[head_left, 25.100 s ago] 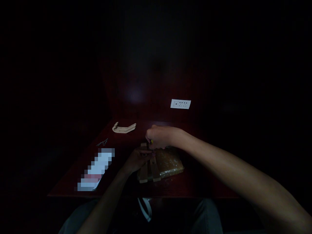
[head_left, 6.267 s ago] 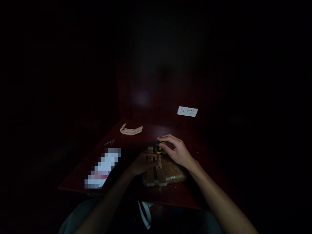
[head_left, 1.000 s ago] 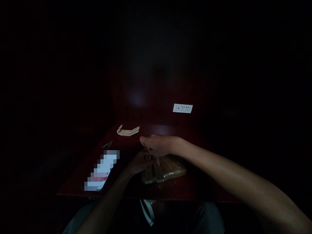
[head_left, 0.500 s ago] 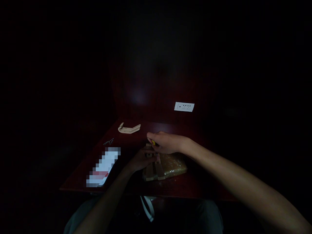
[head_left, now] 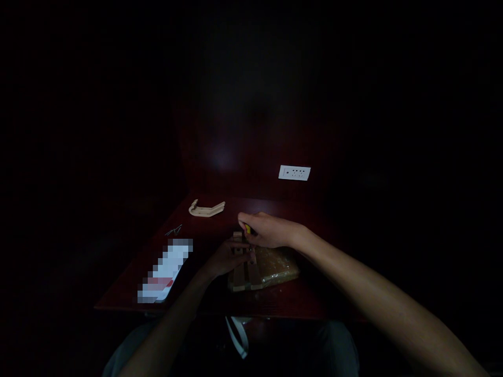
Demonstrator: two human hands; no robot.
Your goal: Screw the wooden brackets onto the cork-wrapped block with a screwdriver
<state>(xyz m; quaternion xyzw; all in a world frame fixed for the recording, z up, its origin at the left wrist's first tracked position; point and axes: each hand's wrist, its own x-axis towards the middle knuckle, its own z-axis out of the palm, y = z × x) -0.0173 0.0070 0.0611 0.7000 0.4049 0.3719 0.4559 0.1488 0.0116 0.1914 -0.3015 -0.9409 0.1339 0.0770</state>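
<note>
A pale wooden piece made of two joined bars lies on a brown, plastic-wrapped block. My left hand grips this piece, its thumb and fingers close around a hole in the right bar. Directly above that hole, my right hand is closed round a screwdriver with a yellow handle. The tool stands roughly upright, and its tip is mostly hidden between the fingers.
Farther back on the dark red table lies a curved wooden part. Several thin screws are at the left, near a lit phone with a blurred screen. A white socket panel is on the back wall.
The view has shifted slightly. Both hands stay at the wooden piece, with the right hand still on the screwdriver and hardly moved.
</note>
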